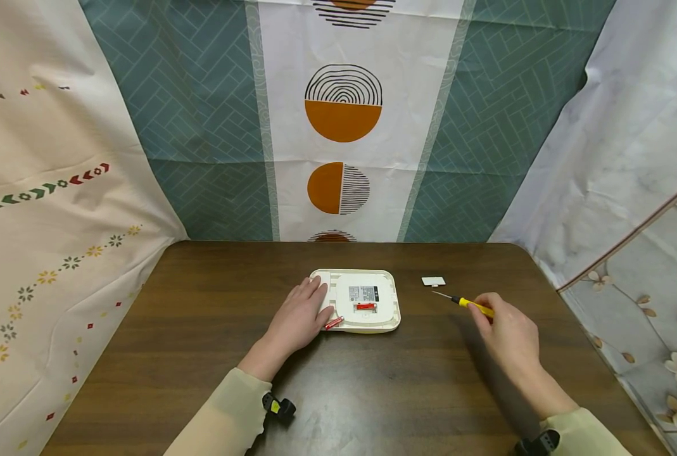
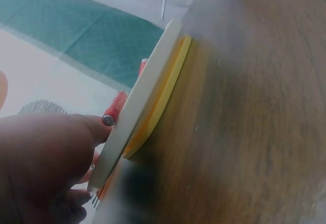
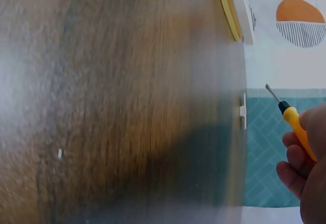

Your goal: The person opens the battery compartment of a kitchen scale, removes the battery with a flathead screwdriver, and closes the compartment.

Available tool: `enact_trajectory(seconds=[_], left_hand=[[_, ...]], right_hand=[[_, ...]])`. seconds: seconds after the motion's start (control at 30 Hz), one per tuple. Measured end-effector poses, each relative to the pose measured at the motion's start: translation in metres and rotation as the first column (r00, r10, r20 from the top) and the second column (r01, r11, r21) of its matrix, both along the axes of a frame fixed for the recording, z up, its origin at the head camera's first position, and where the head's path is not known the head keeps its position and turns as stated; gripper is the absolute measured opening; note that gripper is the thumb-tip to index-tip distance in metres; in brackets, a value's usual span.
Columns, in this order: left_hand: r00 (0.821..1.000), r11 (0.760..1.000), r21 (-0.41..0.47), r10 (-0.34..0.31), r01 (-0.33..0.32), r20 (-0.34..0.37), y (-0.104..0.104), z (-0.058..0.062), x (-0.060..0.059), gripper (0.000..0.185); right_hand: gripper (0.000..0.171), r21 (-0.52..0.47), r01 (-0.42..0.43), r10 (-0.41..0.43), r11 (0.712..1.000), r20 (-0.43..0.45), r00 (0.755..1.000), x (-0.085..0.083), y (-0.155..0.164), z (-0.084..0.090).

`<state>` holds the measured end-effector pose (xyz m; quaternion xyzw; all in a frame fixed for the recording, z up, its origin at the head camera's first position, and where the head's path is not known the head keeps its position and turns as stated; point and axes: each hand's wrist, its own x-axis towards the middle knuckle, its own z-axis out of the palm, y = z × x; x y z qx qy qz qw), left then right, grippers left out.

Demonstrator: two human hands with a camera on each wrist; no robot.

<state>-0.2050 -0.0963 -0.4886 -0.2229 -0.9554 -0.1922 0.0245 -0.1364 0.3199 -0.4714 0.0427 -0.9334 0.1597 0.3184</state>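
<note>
A flat cream-white device (image 1: 366, 316) lies back side up in the middle of the brown table, its battery bay showing a red battery (image 1: 365, 306). My left hand (image 1: 301, 313) rests on its left edge and holds a second red battery (image 1: 334, 323) at its front left corner; in the left wrist view that battery (image 2: 114, 109) sits at my fingertips against the device (image 2: 147, 89). To the right, my right hand (image 1: 506, 326) grips a small yellow-handled screwdriver (image 1: 469, 304) with the tip pointing left; the right wrist view shows the screwdriver (image 3: 295, 124) too.
A small white cover piece (image 1: 433, 280) lies on the table (image 1: 201, 342) just behind the screwdriver tip, seen edge-on as a white piece (image 3: 243, 111) in the right wrist view. Patterned cloth hangs behind and at both sides of the table.
</note>
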Motion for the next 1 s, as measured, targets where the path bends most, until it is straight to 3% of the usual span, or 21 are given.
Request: enact_trajectory(seconds=[0.67,1.0], left_hand=[[1.0,1.0,-0.005,-0.006,0.005,-0.014,0.0,-0.003,0.0,0.064],[1.0,1.0,-0.007,-0.006,0.006,-0.012,0.0,-0.003,-0.001,0.064]], right_hand=[[0.026,-0.011,0.085,-0.084,0.996,0.049,0.995,-0.006,0.018,-0.006],[0.026,0.006,0.096,-0.096,0.995,0.116,0.989,-0.015,0.024,-0.008]])
